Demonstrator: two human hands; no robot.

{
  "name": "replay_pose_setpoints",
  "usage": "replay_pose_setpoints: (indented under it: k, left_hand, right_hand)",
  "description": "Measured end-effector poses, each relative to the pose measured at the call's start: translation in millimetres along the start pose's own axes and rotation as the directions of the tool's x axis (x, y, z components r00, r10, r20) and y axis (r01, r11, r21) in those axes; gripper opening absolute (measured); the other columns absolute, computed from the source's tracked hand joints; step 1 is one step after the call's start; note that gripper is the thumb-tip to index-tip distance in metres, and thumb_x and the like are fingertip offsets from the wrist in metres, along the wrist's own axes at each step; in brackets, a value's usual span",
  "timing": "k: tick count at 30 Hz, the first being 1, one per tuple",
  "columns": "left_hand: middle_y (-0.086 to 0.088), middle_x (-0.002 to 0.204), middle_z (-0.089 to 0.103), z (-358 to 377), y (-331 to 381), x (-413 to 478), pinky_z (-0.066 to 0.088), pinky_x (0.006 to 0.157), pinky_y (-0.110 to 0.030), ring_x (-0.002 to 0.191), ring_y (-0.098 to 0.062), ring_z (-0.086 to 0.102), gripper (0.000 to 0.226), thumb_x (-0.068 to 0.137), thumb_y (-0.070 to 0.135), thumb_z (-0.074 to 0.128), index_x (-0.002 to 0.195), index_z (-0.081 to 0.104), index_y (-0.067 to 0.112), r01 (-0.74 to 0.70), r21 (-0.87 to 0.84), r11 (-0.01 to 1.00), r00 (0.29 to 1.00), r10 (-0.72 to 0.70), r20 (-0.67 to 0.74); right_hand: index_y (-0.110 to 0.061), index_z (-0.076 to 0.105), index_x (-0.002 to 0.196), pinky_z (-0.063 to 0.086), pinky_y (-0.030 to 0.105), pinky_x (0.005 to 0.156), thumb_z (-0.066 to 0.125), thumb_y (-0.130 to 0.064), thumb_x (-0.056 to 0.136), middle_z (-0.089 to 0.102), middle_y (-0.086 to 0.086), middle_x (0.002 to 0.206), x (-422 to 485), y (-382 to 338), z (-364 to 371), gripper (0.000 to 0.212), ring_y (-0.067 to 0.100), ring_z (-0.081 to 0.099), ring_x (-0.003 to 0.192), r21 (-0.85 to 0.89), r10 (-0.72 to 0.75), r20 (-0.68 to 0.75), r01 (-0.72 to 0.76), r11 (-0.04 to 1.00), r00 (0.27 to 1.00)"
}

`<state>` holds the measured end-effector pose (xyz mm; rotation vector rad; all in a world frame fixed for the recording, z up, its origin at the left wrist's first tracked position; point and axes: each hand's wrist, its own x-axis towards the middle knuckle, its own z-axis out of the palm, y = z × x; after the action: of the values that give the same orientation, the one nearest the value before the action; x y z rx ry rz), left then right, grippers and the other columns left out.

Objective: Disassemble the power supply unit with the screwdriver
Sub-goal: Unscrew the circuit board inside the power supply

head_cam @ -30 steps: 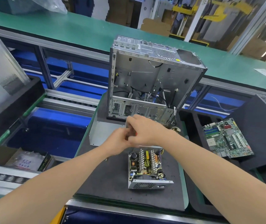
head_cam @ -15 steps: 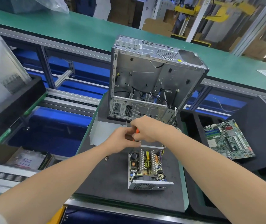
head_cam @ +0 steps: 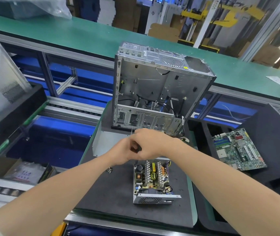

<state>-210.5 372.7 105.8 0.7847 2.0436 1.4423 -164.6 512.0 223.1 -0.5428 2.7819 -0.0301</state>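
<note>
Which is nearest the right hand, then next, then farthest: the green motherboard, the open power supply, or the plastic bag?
1. Open power supply: right beside the right hand, just on the person's side of it.
2. Green motherboard: off to the right side.
3. Plastic bag: far back, at the left.
</note>
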Motion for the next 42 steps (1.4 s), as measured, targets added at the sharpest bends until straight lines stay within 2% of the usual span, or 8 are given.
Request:
replay_pose_setpoints:
  k: [4, 7, 14, 18, 22, 27, 32, 42]
  left_hand:
    - [0.002, 0.091, 0.082, 0.8, 2.1, -2.9, 0.060, 0.079, -0.027, 0.090, -0.021, 0.076, 0.019, 0.075, 0.033, 0.091, 0.091, 0.081, 0.031, -0.017, -0.025, 1.000, 1.000, 0.017, 0.014]
    - [0.008, 0.091, 0.082, 0.4, 2.5, -3.3, 0.059, 0.080, -0.026, 0.090, -0.014, 0.077, 0.025, 0.080, 0.022, 0.091, 0.083, 0.080, 0.044, -0.005, -0.029, 1.000, 1.000, 0.005, 0.012]
    - [0.000, 0.090, 0.080, -5.1, 5.8, -3.0, 0.053, 0.078, -0.025, 0.080, -0.010, 0.069, 0.016, 0.085, 0.010, 0.088, 0.095, 0.079, 0.019, -0.014, -0.058, 0.998, 0.998, 0.017, 0.053]
    - [-0.006, 0.101, 0.081, -6.1, 5.7, -2.2, 0.054, 0.079, -0.022, 0.090, -0.012, 0.075, 0.022, 0.085, 0.006, 0.086, 0.105, 0.077, 0.008, 0.002, -0.101, 0.995, 1.000, 0.000, 0.022]
    - [0.011, 0.069, 0.070, -4.4, 2.8, 1.5, 0.045, 0.064, -0.015, 0.062, 0.000, 0.059, 0.019, 0.081, 0.015, 0.091, 0.086, 0.074, 0.008, -0.004, -0.025, 1.000, 1.000, 0.005, 0.027]
    - [-0.003, 0.073, 0.071, -0.3, -0.1, 4.1, 0.047, 0.064, -0.022, 0.067, -0.008, 0.057, 0.029, 0.080, 0.019, 0.093, 0.090, 0.072, 0.003, -0.012, 0.007, 1.000, 0.999, 0.012, -0.031]
    - [0.004, 0.091, 0.082, 1.4, -3.2, 3.2, 0.053, 0.079, -0.014, 0.085, -0.008, 0.074, 0.019, 0.086, 0.009, 0.086, 0.103, 0.078, 0.004, -0.012, -0.100, 0.995, 1.000, 0.011, -0.009]
    - [0.006, 0.094, 0.082, 1.5, -6.0, 6.2, 0.053, 0.081, -0.016, 0.089, -0.007, 0.076, 0.013, 0.085, 0.024, 0.087, 0.097, 0.081, 0.023, -0.033, -0.059, 0.998, 0.999, 0.034, 0.017]
  right_hand:
    - [-0.014, 0.049, 0.092, 0.044, 0.038, 0.063, 0.043, -0.063, 0.096, 0.048, 0.003, 0.083, 0.5, -11.0, 0.3, 0.049, 0.028, 0.050, 0.074, 0.090, 0.407, -0.226, -0.397, 0.913, 0.885]
    - [-0.011, 0.057, 0.096, 0.040, 0.039, 0.066, 0.031, -0.061, 0.102, 0.046, 0.007, 0.085, 6.7, -22.4, 2.1, 0.056, 0.031, 0.049, 0.079, 0.052, 0.544, -0.053, -0.541, 0.839, 0.838]
    - [-0.013, 0.053, 0.078, 0.038, 0.029, 0.050, 0.057, -0.024, 0.095, 0.055, 0.004, 0.075, 10.5, -14.5, -11.9, 0.021, 0.023, 0.056, 0.063, 0.034, 0.344, 0.110, -0.349, 0.936, 0.933]
    - [-0.021, 0.056, 0.100, 0.052, 0.038, 0.069, 0.065, -0.023, 0.090, 0.057, -0.003, 0.088, 3.7, 1.1, -22.6, 0.014, 0.023, 0.060, 0.083, -0.052, 0.133, 0.219, -0.125, 0.991, 0.967]
    - [-0.026, 0.054, 0.097, 0.050, 0.039, 0.075, 0.071, -0.015, 0.086, 0.041, -0.008, 0.094, 4.9, 4.1, -22.6, 0.022, 0.018, 0.051, 0.086, -0.079, -0.054, 0.249, 0.076, 0.994, 0.967]
    - [-0.023, 0.057, 0.099, 0.049, 0.036, 0.069, 0.070, -0.027, 0.085, 0.042, -0.007, 0.096, 3.9, 2.8, -15.0, 0.019, 0.016, 0.050, 0.084, -0.067, -0.010, 0.148, 0.020, 0.998, 0.989]
    - [-0.020, 0.064, 0.077, 0.052, 0.030, 0.065, 0.071, -0.026, 0.092, 0.067, -0.002, 0.082, 8.5, -3.8, -16.5, 0.017, 0.019, 0.066, 0.079, 0.238, 0.207, -0.141, -0.169, 0.956, 0.968]
    - [-0.010, 0.064, 0.091, 0.049, 0.036, 0.065, 0.056, -0.010, 0.101, 0.063, 0.007, 0.085, 7.4, -10.4, -21.2, 0.013, 0.031, 0.068, 0.085, 0.236, 0.343, -0.126, -0.308, 0.922, 0.931]
